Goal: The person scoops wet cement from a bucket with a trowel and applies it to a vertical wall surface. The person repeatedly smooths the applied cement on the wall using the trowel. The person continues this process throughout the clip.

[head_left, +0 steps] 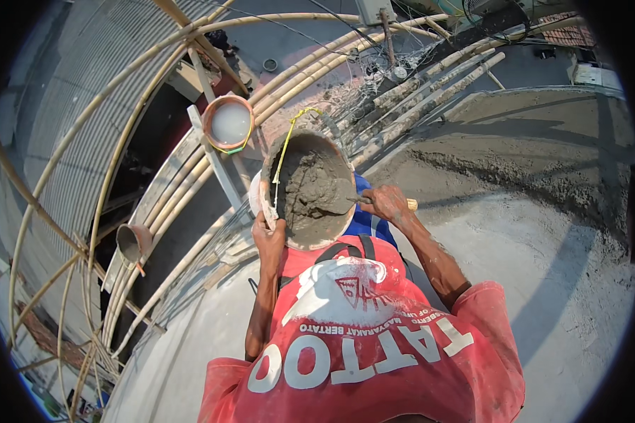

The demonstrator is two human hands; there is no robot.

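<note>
Grey mortar (pixel 307 185): part in the bucket, part apparently laid

Item 1. Bucket (pixel 319 244), round, mortar-stained, yellow cord handle (pixel 284 149). Location: centre of the scene, just beyond the person's red shirt (pixel 402 352), mouth tipped into view. Contents: thick, lumpy mortar, a good amount remaining.

Item 2. Left hand (pixel 269 238). Fingers clamped on the bucket's near left rim.

Item 3. Right hand (pixel 389 205). Fingers wrapped around the handle of a trowel (pixel 343 199); blade inside the bucket at its right side, against the mortar.

Item 4. Grey-brown coating (pixel 515 127), far right, streaked with shadow; ends in a rough, crumbly edge (pixel 501 175). Judged done as far as that edge, though unevenly finished there.

Item 5. Pale concrete surface (pixel 522 275), near right, below the edge. No thick layer visible on it; whether it is due one cannot be told.

Item 6. Second bucket (pixel 208 128), left of the first, holding cloudy liquid.

Item 7. Small bucket (pixel 144 240), farther left, beside bamboo poles (pixel 168 196).

Overall condition: judged midway; the mortar in Item 1 is yet to be used.
</note>
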